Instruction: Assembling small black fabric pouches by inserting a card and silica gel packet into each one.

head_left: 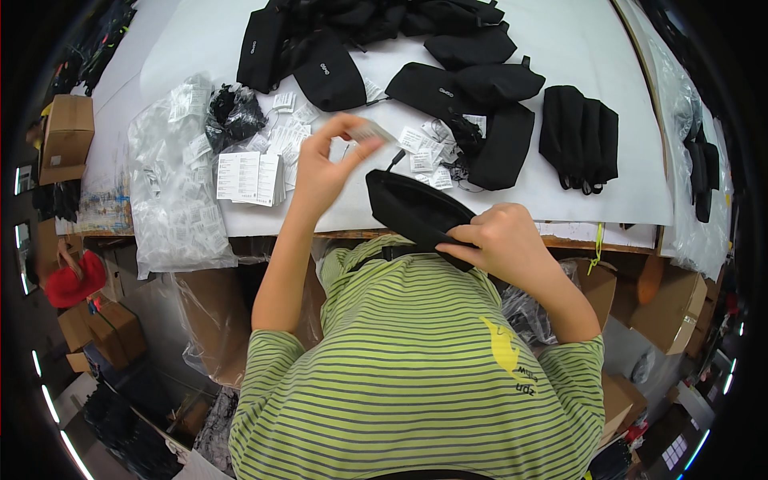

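Observation:
My right hand grips the lower right edge of a black zippered pouch. Its mouth gapes and a zipper pull sticks up at its far end. Up and left of the pouch, my left hand pinches a small white printed tag between thumb and fingers, slightly blurred. Just beyond lie loose white tags with black cords. Left of them are a stack of white printed cards and a bundle of black cords.
Black pouches are heaped across the far side of the white table. A neat row of black pouches lies at the right. A clear plastic bag of tags hangs over the near left edge. Cardboard boxes stand below.

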A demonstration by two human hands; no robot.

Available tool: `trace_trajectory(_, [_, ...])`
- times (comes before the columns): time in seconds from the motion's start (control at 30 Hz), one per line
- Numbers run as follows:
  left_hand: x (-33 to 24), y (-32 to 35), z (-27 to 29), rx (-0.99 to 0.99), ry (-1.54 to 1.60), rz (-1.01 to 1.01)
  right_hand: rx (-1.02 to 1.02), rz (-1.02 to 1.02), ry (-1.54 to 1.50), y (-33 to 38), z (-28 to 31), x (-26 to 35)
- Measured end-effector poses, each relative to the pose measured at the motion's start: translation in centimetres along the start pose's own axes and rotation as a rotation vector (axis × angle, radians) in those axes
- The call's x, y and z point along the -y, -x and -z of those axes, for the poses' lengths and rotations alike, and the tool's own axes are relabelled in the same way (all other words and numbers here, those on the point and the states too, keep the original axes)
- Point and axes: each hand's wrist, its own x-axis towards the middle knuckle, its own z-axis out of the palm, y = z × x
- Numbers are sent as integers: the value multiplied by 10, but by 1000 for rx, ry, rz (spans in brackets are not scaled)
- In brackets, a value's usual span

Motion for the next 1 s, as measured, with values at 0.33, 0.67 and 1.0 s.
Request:
trace_trajectory(0.33, [-11,33,-13,-354,394,4,-280,118,225,-35,29,16])
trace_trajectory(0.67, [12,41,-38,317,1521,-407,-589,481,0,-50,45,45])
trace_trajectory(1.0, [-24,57,-21,-147,1035,360,-463,-213,-1149,-45,-4,21])
